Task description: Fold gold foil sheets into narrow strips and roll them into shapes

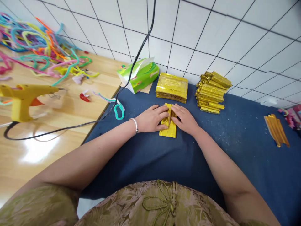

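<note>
A sheet of gold foil paper [168, 131] lies on the dark blue cloth [164, 157] in front of me, partly folded along its length. My left hand [151, 118] presses on its left side, thumb and fingers pinched at the fold. My right hand [185, 118] holds the right side the same way, fingers closed on the raised crease. A silver bracelet [135, 124] circles my left wrist. Behind my hands sit a flat stack of gold sheets [172, 87] and a pile of folded gold pieces [211, 92].
A green tissue pack [139, 76] stands at the back left of the cloth. On the wooden table [47, 147] lie a yellow glue gun [23, 97], its black cord [131, 72] and a heap of coloured pipe cleaners [39, 47]. Folded gold strips [277, 129] lie far right.
</note>
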